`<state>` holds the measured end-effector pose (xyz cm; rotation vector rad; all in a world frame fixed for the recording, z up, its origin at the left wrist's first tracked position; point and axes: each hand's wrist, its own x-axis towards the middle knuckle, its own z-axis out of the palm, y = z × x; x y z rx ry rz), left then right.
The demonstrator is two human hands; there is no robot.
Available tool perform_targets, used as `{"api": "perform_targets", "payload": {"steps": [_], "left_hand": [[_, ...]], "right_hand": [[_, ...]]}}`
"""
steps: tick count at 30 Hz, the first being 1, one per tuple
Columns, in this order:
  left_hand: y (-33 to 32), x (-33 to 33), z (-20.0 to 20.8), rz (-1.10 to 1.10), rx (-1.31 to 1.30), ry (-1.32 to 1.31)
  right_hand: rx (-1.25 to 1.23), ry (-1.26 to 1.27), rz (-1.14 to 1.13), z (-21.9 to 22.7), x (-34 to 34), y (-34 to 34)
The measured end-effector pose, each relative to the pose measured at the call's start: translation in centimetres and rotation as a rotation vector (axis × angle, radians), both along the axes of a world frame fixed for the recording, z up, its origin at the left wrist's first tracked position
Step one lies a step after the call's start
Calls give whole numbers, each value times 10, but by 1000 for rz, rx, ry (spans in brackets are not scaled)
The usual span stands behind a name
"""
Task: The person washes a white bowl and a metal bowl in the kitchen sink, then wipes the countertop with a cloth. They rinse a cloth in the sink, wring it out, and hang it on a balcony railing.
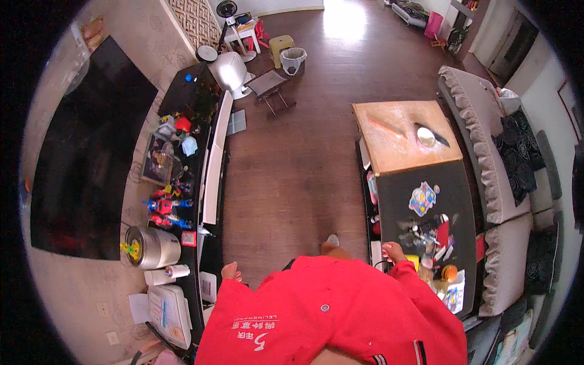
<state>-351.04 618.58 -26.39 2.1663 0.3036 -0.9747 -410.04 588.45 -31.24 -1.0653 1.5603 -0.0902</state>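
Note:
My left hand (231,271) hangs low beside the long black TV cabinet (210,249), its fingers loosely curled with nothing visible in them. On the other side, my right hand (394,250) is near the edge of the dark coffee table (450,191). Its fingers are bent too, and I make out nothing in them. A red jacket (359,298) covers my arms and body. One of my feet (333,239) shows on the floor ahead. Close to my right hand, bottles, an orange-lidded jar (449,273) and a white basket (455,292) crowd the table.
A floured wooden board (401,137) bears a rolling pin (387,126), a knife (439,137) and a pale round item (426,137). Ahead stand a folding stool (267,83) and a lined bin (293,61). A grey sofa (480,146) borders the right; toy robots (167,207) top the cabinet.

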Motion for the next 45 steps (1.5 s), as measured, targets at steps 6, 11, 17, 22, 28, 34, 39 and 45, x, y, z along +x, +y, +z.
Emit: {"api": "perform_targets", "payload": {"steps": [6, 11, 17, 22, 28, 34, 39, 45], "left_hand": [[-81, 33, 9, 105, -36, 16], [-145, 97, -26, 267, -8, 39], [-286, 211, -39, 250, -280, 250], [-493, 281, -7, -53, -79, -49], [-696, 331, -4, -195, -227, -126], [-798, 351, -16, -140, -39, 74], [-876, 366, -9, -23, -22, 113], [-957, 408, -18, 153, -64, 52]], "right_hand": [[-114, -92, 104, 22, 98, -183], [-163, -155, 35, 23, 181, -298], [-22, -41, 64, 18, 232, -428], [-87, -170, -95, 15, 277, -521], [-23, -84, -80, 7, 318, -659], [14, -8, -85, 4, 347, -810], [58, -33, -67, 16, 376, -954], [-41, -30, -42, 26, 454, -1088]]}}
